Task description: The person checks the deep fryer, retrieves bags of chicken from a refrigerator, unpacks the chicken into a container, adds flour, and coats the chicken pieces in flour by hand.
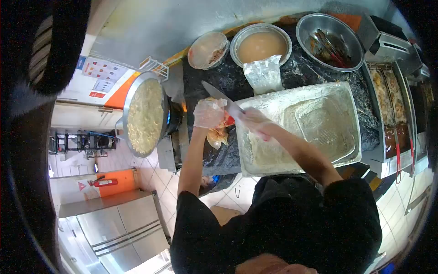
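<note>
My right hand [254, 122], in a clear plastic glove, is closed round the handle of a large knife [220, 97]. The blade points up and left, passing just beyond my left hand. My gloved left hand [210, 113] rests on some food at the left part of the dark counter; its fingers are mostly hidden by the glove and the blade. A reddish piece [229, 121] shows between the two hands. Below my left hand lies a light brown, crumpled-looking piece [217, 136]. The large flour-dusted tray [297, 93] is under and right of my right forearm.
A wide pan [146, 117] of pale frying food stands on a burner at left. Along the back are a small bowl [197, 52], a bowl of tan liquid [261, 45] and a metal bowl with tongs [303, 34]. A fryer [391, 102] with red-handled baskets is at right.
</note>
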The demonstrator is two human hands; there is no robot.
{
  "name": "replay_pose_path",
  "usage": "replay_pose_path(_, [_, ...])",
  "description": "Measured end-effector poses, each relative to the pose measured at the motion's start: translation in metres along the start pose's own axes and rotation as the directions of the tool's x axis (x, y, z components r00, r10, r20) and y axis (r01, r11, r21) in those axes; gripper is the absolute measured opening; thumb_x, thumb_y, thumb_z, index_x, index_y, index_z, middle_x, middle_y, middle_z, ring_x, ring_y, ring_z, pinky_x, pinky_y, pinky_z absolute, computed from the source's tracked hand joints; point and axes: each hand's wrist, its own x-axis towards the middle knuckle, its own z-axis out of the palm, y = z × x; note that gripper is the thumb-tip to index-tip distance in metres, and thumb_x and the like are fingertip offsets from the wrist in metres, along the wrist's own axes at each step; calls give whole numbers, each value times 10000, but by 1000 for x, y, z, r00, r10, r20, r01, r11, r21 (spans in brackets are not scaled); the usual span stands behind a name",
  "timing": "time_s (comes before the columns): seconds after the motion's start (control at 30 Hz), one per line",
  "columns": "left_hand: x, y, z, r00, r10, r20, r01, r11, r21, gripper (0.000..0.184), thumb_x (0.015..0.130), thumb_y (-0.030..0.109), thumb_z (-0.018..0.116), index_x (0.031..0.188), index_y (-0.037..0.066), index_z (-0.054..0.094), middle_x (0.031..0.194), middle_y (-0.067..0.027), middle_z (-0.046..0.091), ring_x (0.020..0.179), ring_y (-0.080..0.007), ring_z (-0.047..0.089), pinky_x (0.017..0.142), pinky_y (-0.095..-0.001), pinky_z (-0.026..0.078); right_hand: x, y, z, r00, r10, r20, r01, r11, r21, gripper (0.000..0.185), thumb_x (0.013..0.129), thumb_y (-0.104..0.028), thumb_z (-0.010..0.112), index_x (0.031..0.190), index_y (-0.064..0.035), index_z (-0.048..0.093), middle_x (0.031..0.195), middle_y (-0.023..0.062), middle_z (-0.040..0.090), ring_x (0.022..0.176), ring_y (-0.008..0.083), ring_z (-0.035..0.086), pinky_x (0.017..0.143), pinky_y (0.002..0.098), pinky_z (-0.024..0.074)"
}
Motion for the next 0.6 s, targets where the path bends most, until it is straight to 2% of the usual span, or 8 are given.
replay_pose_path(0.07, [2, -2, 7, 997, -78, -11, 77, 993, -89, 190, 770, 320, 544, 847, 168, 630, 794, -82, 655, 766, -271, 645, 657, -401, 536, -14, -50, -15, 970, 241, 28, -243, 968, 60, 486, 881, -486, 445, 739, -37, 565, 552, 39, 495, 473, 161, 486, 434, 364, 373])
replay_pose_path(0.13, [1, -14, 30, 974, -223, -45, 213, 963, -166, 212, 775, 336, 539, 843, 156, 627, 794, -84, 656, 776, -282, 643, 660, -416, 530, -19, -11, 6, 997, 74, 14, -75, 995, 63, 483, 873, -493, 463, 731, -45, 577, 557, 15, 481, 506, 125, 493, 459, 343, 385])
replay_pose_path(0.23, [-3, -9, 23, 990, 102, 93, -98, 994, -48, 227, 775, 337, 537, 828, 139, 635, 815, -85, 659, 808, -290, 645, 684, -419, 520, -20, -42, 5, 965, 220, 140, -247, 942, 227, 448, 875, -470, 470, 739, -59, 581, 592, 4, 491, 532, 103, 482, 462, 346, 374])
replay_pose_path(0.33, [2, -3, 15, 996, 90, -17, -90, 996, -14, 222, 767, 328, 549, 840, 135, 631, 809, -83, 658, 754, -290, 649, 659, -423, 515, 12, -37, 29, 984, 162, 79, -180, 896, 407, 421, 887, -430, 493, 797, -22, 551, 617, 43, 506, 519, 154, 441, 474, 386, 360])
replay_pose_path(0.37, [3, -9, 4, 996, 90, -5, -90, 996, 10, 216, 768, 323, 550, 848, 138, 629, 805, -83, 657, 742, -290, 649, 657, -425, 514, 4, -59, 24, 964, 262, 36, -264, 946, 188, 433, 896, -430, 478, 805, -11, 538, 615, 51, 506, 515, 170, 445, 476, 388, 363])
replay_pose_path(0.47, [-4, -12, 14, 995, 56, -80, -53, 998, 43, 167, 778, 292, 557, 843, 151, 617, 755, -73, 636, 679, -277, 640, 571, -421, 504, -33, -13, 35, 976, 213, 37, -215, 974, 76, 453, 920, -417, 422, 838, 13, 538, 662, 90, 523, 566, 196, 490, 521, 396, 397])
replay_pose_path(0.53, [-9, -3, 15, 981, 58, -186, -72, 995, -70, 137, 778, 291, 577, 801, 161, 617, 716, -70, 618, 632, -268, 629, 518, -412, 496, -37, -22, 50, 941, 337, 16, -336, 932, 134, 469, 931, -420, 412, 868, 21, 557, 693, 104, 535, 604, 195, 512, 554, 400, 415])
replay_pose_path(0.6, [-3, -15, 60, 963, 34, -268, -39, 999, -13, 143, 784, 299, 578, 783, 163, 622, 714, -71, 619, 618, -273, 623, 526, -408, 499, -19, -48, 53, 967, 252, 31, -251, 930, 267, 451, 933, -389, 411, 906, 32, 571, 719, 106, 540, 649, 192, 526, 582, 400, 425])
